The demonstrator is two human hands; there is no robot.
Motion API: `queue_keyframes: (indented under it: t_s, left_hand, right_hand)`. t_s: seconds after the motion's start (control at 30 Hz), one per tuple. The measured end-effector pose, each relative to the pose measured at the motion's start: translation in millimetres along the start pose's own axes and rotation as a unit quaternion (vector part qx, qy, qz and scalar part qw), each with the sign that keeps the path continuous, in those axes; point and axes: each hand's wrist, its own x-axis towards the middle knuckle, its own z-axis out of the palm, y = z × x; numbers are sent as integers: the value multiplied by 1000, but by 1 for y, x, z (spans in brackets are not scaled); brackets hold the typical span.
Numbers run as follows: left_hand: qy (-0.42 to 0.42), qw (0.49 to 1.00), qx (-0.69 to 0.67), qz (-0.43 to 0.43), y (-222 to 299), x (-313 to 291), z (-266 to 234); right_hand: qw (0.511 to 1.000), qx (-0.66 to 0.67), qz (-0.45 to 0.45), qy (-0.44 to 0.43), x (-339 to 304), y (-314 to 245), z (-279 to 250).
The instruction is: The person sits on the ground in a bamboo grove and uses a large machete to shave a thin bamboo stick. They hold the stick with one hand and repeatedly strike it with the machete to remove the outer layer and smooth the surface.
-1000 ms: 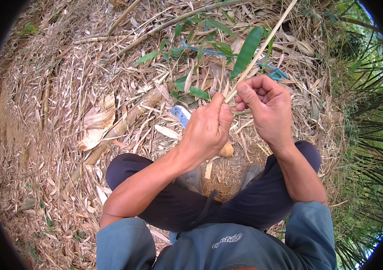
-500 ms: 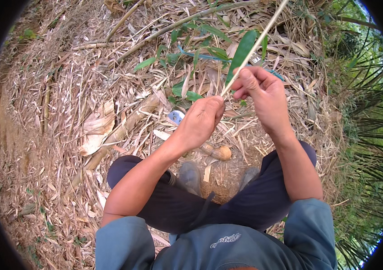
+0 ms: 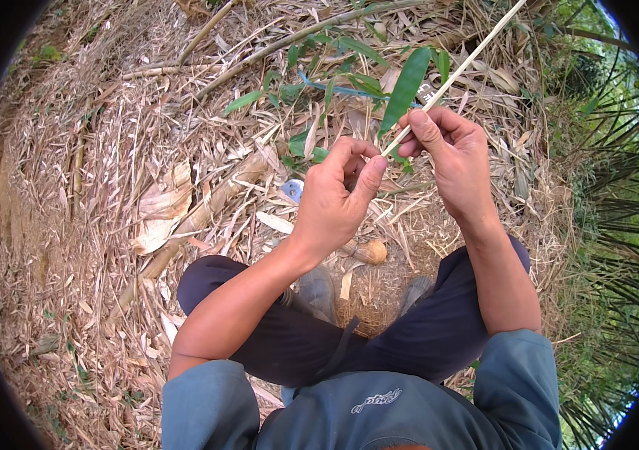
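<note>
A long, thin, pale strip of split bamboo or cane [image 3: 469, 58] slants up and right from my hands, and its far end runs out of the top of the picture. My left hand [image 3: 338, 196] pinches the near end between thumb and forefinger. A little farther up, my right hand [image 3: 454, 161] has its thumb and fingers closed on the same strip. Just behind the strip, near my right fingertips, shows a broad green leaf [image 3: 405, 90]; whether the two touch I cannot tell.
Dry leaf litter covers the ground. A blue-grey plate with holes [image 3: 292, 190] lies left of my left hand, and a rounded wooden handle end [image 3: 370, 252] by my boots [image 3: 315, 294]. Long stems [image 3: 274, 49] lie beyond; green plants [image 3: 619, 202] stand at right.
Both hands have moved slightly right, and the strip now leans farther right. My left hand has gone from a closed grip to a thumb-and-finger pinch at the strip's near end.
</note>
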Motion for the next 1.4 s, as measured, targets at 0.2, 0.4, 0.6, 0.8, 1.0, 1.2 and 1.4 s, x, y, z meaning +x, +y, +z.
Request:
queue_keyframes:
  t_s: [0.2,0.4,0.6,0.8,1.0,1.2,1.4]
  left_hand:
    - [28,999,3,18,-1,-2,3]
    - [10,997,-42,-59,9,-2,2]
    - [4,987,-135,-90,9,-1,2]
    - [21,989,-126,-80,7,-1,4]
    - [78,994,-55,-48,3,7,-7]
    - [165,984,-69,10,12,31,-29]
    - [213,974,-33,75,19,42,-48]
  right_hand:
    - [1000,-1,-5,0,1,0,3]
    - [1000,-26,1,-8,2,2,1]
    - [999,-28,-6,-14,7,5,1]
    - [999,-36,5,-15,10,7,2]
    - [997,25,27,70,15,28,7]
    - [940,-303,146,-57,-4,173,14]
    - [706,-592,168,-350,-87,281,57]
